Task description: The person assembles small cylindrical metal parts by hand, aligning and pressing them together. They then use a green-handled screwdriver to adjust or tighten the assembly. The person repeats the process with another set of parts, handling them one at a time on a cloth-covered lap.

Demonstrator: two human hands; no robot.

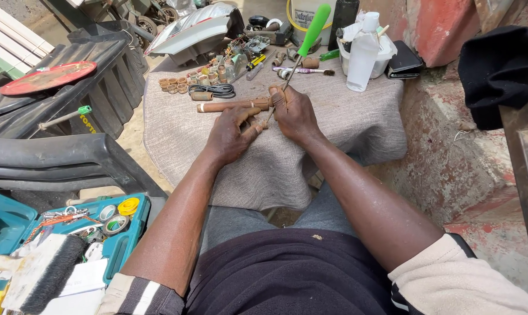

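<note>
My right hand point(295, 114) grips a screwdriver with a green handle point(314, 28); its shaft slants down to a tip between my two hands. My left hand point(232, 134) pinches a small brownish part point(257, 123) at that tip, resting on the cloth-covered table point(345, 125). A brown tube point(229, 106) lies across the cloth just beyond my fingers, touching the right hand's knuckles.
Small brown rings point(173, 86), a coiled black cable point(212, 90), a white plastic bottle point(363, 53), a white tub point(383, 55), a toothbrush point(303, 70) and a grey casing point(194, 36) sit at the table's back. A teal toolbox point(95, 227) lies lower left; black plastic chairs point(60, 157) stand left.
</note>
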